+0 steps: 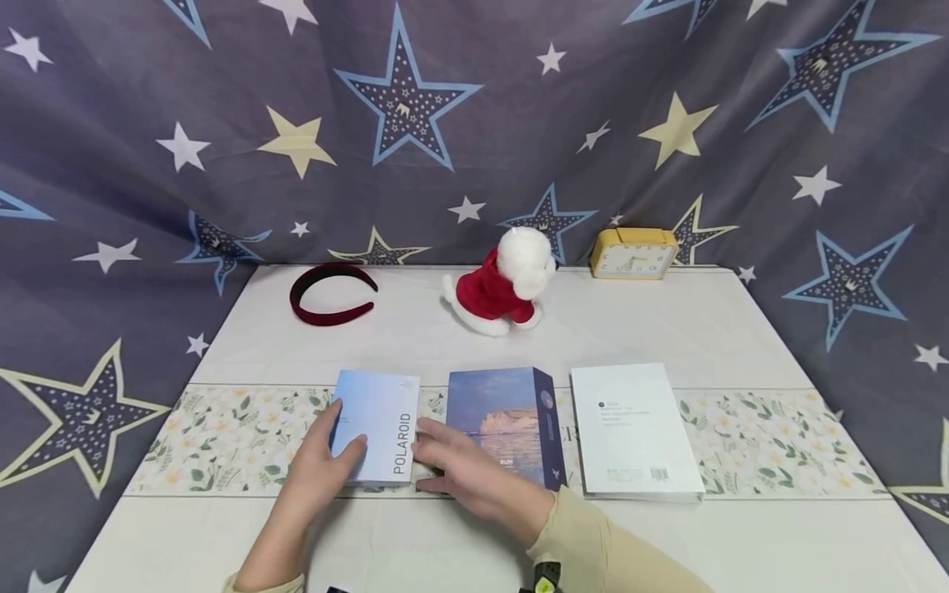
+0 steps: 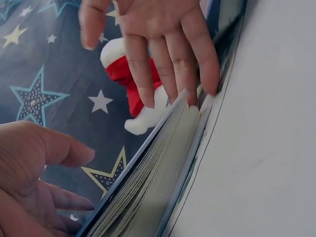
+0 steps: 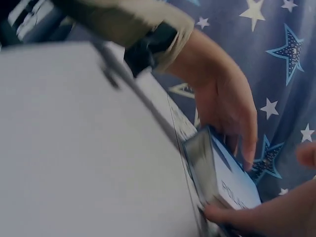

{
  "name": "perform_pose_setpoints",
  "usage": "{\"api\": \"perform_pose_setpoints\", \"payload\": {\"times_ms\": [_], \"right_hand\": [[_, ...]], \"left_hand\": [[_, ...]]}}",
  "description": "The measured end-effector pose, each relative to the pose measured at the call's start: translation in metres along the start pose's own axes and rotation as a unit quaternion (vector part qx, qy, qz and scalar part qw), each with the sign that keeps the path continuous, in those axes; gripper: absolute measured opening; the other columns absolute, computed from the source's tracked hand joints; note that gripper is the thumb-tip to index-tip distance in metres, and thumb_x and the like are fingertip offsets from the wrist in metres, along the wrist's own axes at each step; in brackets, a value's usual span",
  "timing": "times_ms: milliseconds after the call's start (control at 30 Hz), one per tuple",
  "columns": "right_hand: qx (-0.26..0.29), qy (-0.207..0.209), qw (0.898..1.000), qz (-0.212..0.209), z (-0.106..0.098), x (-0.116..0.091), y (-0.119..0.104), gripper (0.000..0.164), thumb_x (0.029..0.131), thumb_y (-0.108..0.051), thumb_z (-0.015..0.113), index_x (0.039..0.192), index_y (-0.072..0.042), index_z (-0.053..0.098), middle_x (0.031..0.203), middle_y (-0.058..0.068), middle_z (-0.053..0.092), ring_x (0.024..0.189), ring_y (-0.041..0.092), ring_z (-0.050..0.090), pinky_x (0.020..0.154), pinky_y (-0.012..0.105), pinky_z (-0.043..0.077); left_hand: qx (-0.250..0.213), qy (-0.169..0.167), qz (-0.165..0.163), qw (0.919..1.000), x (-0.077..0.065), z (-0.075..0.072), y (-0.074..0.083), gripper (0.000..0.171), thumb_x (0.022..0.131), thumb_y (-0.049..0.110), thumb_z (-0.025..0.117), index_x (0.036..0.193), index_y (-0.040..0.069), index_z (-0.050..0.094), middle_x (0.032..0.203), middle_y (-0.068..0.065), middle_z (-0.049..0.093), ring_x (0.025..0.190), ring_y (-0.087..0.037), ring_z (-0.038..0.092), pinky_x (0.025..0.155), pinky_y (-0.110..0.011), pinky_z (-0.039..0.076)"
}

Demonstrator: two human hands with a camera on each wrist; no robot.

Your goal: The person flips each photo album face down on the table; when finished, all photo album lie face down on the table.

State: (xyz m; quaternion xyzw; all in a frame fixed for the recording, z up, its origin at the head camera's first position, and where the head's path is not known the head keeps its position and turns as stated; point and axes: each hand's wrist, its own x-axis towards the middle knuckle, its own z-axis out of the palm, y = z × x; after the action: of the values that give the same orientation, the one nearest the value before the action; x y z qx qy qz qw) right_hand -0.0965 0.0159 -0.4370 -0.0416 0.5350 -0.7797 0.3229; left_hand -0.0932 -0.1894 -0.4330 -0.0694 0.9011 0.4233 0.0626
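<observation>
A pale blue photo album marked POLAROID lies on the table, between both hands. My left hand is at its left side, thumb extended over the cover and fingers along the edge. Across from it, my right hand reaches to the album's right edge with its fingers extended. The left wrist view shows the album's page block, with the right hand's fingertips at its far end. Right of these hands lies a seascape-covered album, partly behind the right hand. Farther right is a white album with small print.
Toward the back are a dark red headband, a white plush toy in a red top and a yellow clock. A floral strip crosses the white table. Star-patterned cloth hangs behind.
</observation>
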Motion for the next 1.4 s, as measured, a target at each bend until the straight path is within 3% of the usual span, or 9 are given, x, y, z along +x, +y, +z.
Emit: {"api": "perform_pose_setpoints", "payload": {"times_ms": [100,200,467,633,833,967,1067,1200,1400], "right_hand": [[0.053,0.043,0.998,-0.01,0.006,-0.001,0.002,0.072,0.089,-0.003,0.048,0.152,0.008,0.015,0.144,0.027,0.039,0.137,0.042,0.034,0.106,0.065,0.027],[0.078,0.069,0.994,-0.022,0.01,-0.001,0.006,0.071,0.089,-0.003,0.049,0.152,0.006,0.017,0.146,0.028,0.034,0.136,0.044,0.033,0.105,0.063,0.03],[0.079,0.075,0.993,-0.047,0.007,-0.001,0.015,0.07,0.094,-0.007,0.05,0.154,0.001,0.015,0.148,0.026,0.034,0.126,0.035,0.046,0.097,0.047,0.044],[0.093,0.07,0.992,-0.051,0.007,-0.003,0.011,0.072,0.091,-0.006,0.054,0.154,0.001,0.018,0.146,0.024,0.038,0.115,0.029,0.053,0.095,0.044,0.048],[0.033,0.057,0.995,-0.078,0.007,-0.005,0.004,0.07,0.092,-0.009,0.055,0.153,0.002,0.021,0.149,0.02,0.038,0.104,0.019,0.055,0.087,0.033,0.048],[-0.009,0.064,0.994,-0.089,0.006,-0.006,0.0,0.069,0.091,-0.009,0.056,0.152,0.0,0.026,0.147,0.016,0.042,0.104,0.022,0.055,0.081,0.03,0.049],[-0.023,0.053,0.994,-0.094,0.006,-0.008,-0.002,0.069,0.091,-0.01,0.056,0.153,-0.003,0.027,0.143,0.013,0.047,0.107,0.024,0.056,0.083,0.032,0.05],[-0.045,0.02,0.993,-0.105,0.006,-0.01,-0.004,0.063,0.096,-0.015,0.056,0.153,-0.009,0.03,0.141,0.011,0.048,0.115,0.024,0.056,0.088,0.036,0.05],[-0.067,-0.047,0.987,-0.137,0.008,-0.011,-0.006,0.054,0.1,-0.013,0.05,0.151,-0.011,0.035,0.148,0.009,0.043,0.129,0.023,0.048,0.099,0.048,0.045]], "left_hand": [[-0.03,0.003,-0.009,0.9995,-0.001,0.0,-0.001,0.074,0.095,0.012,0.057,0.153,-0.004,0.015,0.157,-0.03,0.01,0.145,-0.045,0.007,0.115,-0.057,0.01],[-0.05,0.003,-0.013,0.9987,-0.001,0.0,-0.001,0.074,0.095,0.012,0.056,0.154,-0.003,0.015,0.158,-0.028,0.01,0.146,-0.043,0.006,0.115,-0.056,0.009],[-0.073,-0.009,-0.014,0.9972,-0.001,-0.001,-0.001,0.07,0.095,0.011,0.055,0.154,-0.001,0.019,0.159,-0.024,0.011,0.147,-0.041,0.004,0.116,-0.055,0.007],[-0.081,-0.014,-0.017,0.9965,-0.002,-0.002,-0.001,0.073,0.095,0.012,0.057,0.155,0.002,0.017,0.16,-0.023,0.01,0.147,-0.04,0.004,0.116,-0.056,0.007],[-0.058,-0.027,-0.011,0.9979,-0.005,-0.001,0.003,0.08,0.095,0.023,0.06,0.156,0.003,0.012,0.159,-0.028,0.0,0.145,-0.046,-0.002,0.112,-0.063,0.005],[-0.043,-0.038,-0.017,0.9982,-0.008,0.0,0.007,0.086,0.095,0.037,0.06,0.156,0.003,0.01,0.158,-0.03,-0.01,0.143,-0.05,-0.006,0.11,-0.067,0.004],[-0.041,-0.045,-0.002,0.9982,-0.011,0.002,0.011,0.089,0.095,0.044,0.057,0.155,-0.001,0.009,0.157,-0.03,-0.012,0.143,-0.05,-0.007,0.11,-0.067,0.004],[-0.079,-0.061,0.036,0.9943,-0.014,0.005,0.017,0.086,0.098,0.042,0.052,0.154,-0.004,0.006,0.158,-0.03,-0.009,0.144,-0.049,-0.006,0.11,-0.067,0.004],[-0.181,-0.098,0.087,0.9747,-0.015,0.012,0.019,0.076,0.1,0.034,0.047,0.158,0.01,0.004,0.161,-0.024,0.001,0.143,-0.05,0.005,0.105,-0.072,0.015]]}}
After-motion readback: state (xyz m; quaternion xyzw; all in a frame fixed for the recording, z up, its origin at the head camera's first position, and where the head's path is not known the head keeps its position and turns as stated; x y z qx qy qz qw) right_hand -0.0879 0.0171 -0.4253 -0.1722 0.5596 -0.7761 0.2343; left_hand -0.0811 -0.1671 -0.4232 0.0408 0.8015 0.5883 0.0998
